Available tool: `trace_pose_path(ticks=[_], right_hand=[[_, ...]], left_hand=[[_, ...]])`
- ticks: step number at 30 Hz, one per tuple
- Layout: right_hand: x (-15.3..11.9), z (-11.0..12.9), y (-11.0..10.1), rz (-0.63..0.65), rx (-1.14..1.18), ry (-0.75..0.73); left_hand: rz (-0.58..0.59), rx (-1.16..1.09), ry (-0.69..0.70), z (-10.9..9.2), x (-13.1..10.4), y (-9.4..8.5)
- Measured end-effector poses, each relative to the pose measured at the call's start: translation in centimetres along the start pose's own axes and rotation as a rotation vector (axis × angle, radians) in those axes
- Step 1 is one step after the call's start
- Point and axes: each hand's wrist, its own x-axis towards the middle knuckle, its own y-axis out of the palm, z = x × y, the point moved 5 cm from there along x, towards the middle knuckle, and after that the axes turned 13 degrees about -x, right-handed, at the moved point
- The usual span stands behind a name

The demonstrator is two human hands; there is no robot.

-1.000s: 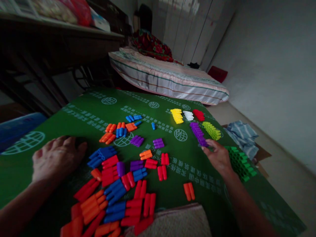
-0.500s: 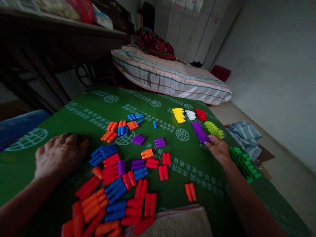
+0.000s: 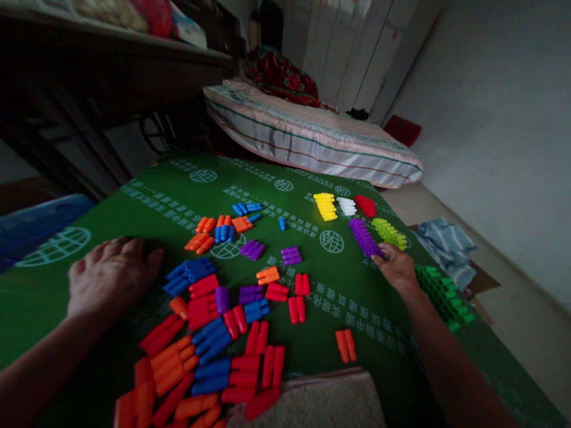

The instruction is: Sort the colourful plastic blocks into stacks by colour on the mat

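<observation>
My right hand has its thumb and fingers closed on the near end of a row of joined purple toy bullet blocks. Beside that row lie lime, red, white and yellow groups. Behind my right wrist sits a larger bright green joined block. My left hand lies palm down with fingers stretched on the green board, holding nothing. To its right spread loose blocks: blue ones, red ones, orange ones and purple ones.
A folded beige cloth lies at the near edge of the green board. Beyond it stands a bed. A dark table is at left, with a blue plastic item below. Striped cloth sits past the right edge.
The view has shifted slightly, so everything appears a little further right. Both hands and the blocks keep their places on the board.
</observation>
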Motion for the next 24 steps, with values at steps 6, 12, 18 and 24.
trace_pose_path(ticks=[6,12,18,24], right_hand=[[-0.2,-0.1,0.2,0.005,0.041,-0.002],[-0.4,0.2,0.0,-0.012,0.036,-0.004],[-0.5,0.3,-0.5,-0.05,0.058,0.001],[-2.9,1.9,-0.9,-0.038,0.142,-0.053]], left_hand=[[0.01,0.005,-0.004,-0.3,0.0,-0.1],[0.022,-0.015,-0.02,-0.7,-0.2,-0.4],[0.023,-0.002,-0.012,-0.6,0.0,-0.2],[0.023,-0.007,-0.006,-0.5,0.1,-0.1]])
